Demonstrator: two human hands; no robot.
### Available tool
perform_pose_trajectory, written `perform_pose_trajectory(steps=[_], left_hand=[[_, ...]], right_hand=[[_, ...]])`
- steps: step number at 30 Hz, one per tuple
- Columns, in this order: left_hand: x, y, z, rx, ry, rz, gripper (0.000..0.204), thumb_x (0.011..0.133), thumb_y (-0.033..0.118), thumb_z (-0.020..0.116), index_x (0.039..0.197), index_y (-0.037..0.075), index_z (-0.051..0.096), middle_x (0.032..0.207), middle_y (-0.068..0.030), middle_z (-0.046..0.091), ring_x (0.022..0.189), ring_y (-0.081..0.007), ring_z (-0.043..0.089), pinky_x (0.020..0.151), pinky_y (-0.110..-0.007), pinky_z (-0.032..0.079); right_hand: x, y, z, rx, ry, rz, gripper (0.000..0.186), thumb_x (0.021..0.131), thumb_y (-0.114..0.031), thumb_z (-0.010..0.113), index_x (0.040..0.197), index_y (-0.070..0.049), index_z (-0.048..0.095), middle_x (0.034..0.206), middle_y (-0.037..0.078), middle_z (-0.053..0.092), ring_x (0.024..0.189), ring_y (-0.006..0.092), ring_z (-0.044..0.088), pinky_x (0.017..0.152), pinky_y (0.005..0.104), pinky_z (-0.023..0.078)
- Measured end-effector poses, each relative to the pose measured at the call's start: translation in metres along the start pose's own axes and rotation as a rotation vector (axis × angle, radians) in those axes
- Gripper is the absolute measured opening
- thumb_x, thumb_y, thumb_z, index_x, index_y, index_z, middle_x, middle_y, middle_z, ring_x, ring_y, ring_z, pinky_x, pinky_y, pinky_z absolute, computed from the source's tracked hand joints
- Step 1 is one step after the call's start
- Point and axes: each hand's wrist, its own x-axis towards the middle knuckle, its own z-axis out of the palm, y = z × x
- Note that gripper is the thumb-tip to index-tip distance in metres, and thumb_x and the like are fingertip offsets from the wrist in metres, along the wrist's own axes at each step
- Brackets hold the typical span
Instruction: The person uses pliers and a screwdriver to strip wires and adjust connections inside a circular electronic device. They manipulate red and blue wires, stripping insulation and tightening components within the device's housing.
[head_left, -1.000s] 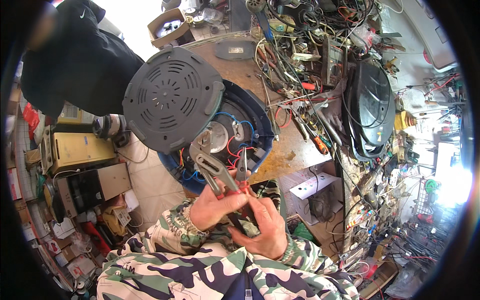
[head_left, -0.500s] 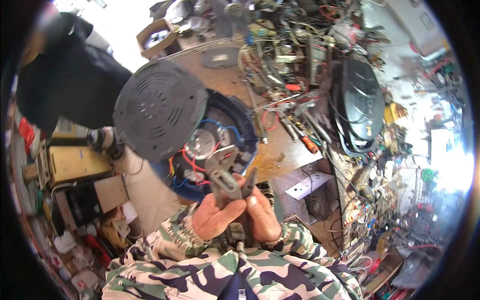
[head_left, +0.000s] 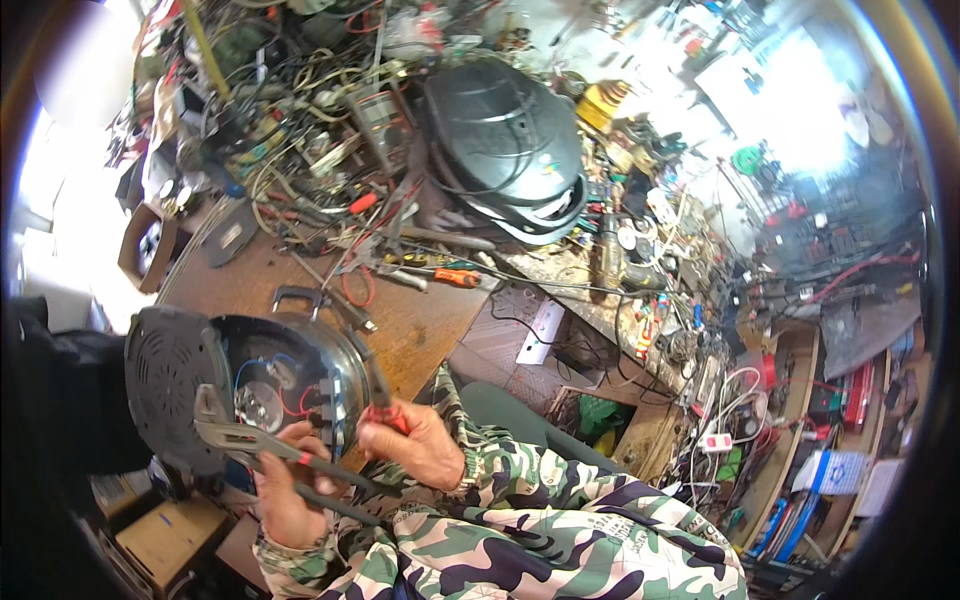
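My left hand [head_left: 285, 490] is closed around the long handles of large adjustable-jaw pliers [head_left: 240, 436], whose grey head lies over the edge of a round vented black cover [head_left: 170, 375]. Close by on the right, my right hand [head_left: 425, 452] grips a red-handled tool [head_left: 376, 385] with a slim dark end pointing up; its exact kind is unclear. Beyond both hands an opened round appliance [head_left: 345, 370] with a shiny dark shell rests at the bench edge. Blue and red wires and a round metal part [head_left: 260, 403] show inside it, and the pliers partly hide it.
On the wooden bench [head_left: 410, 330] lie an orange-handled screwdriver [head_left: 457, 277] and a heap of cables and tools. A shiny black appliance [head_left: 510, 145] stands behind them. Cluttered shelves [head_left: 860, 440] run along the right. A dark-clothed person [head_left: 70, 400] is at the left.
My view has swung right, so the bench things sit further left. My hands have parted; the pliers now stay in my left hand, and a red-handled tool shows in my right.
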Motion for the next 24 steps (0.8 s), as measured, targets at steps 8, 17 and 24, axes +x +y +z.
perform_pose_trajectory(steps=[8, 17, 24], left_hand=[[0.02, 0.026, -0.002, -0.148, -0.174, -0.072, 0.049, 0.097, 0.012, 0.062, 0.143, -0.003, 0.055, 0.112, -0.0179, 0.071, 0.077, -0.0185, 0.068, 0.065, -0.03, 0.057], [-0.005, 0.014, -0.046, -0.114, -0.149, -0.378, 0.052, 0.087, -0.004, 0.052, 0.139, -0.002, 0.048, 0.121, -0.0186, 0.066, 0.083, -0.0216, 0.065, 0.065, -0.033, 0.053], [-0.019, 0.002, -0.063, 0.047, -0.093, -0.393, 0.053, 0.098, 0.0, 0.052, 0.15, 0.002, 0.041, 0.113, -0.0148, 0.067, 0.072, -0.0135, 0.06, 0.062, -0.028, 0.051]], right_hand=[[-0.011, 0.001, 0.024, -0.059, -0.238, 0.07, 0.034, 0.094, -0.009, 0.078, 0.123, 0.001, 0.064, 0.099, 0.001, 0.069, 0.093, 0.0066, 0.058, 0.083, 0.0274, 0.052], [-0.038, 0.006, 0.035, -0.252, 0.125, 0.111, 0.022, 0.096, -0.009, 0.076, 0.113, 0.001, 0.068, 0.086, -0.001, 0.068, 0.08, 0.006, 0.059, 0.071, 0.0266, 0.05], [-0.046, 0.024, 0.022, -0.306, 0.133, 0.214, 0.018, 0.096, -0.009, 0.076, 0.108, 0.0, 0.067, 0.088, -0.004, 0.067, 0.077, 0.0039, 0.055, 0.069, 0.0231, 0.046]])
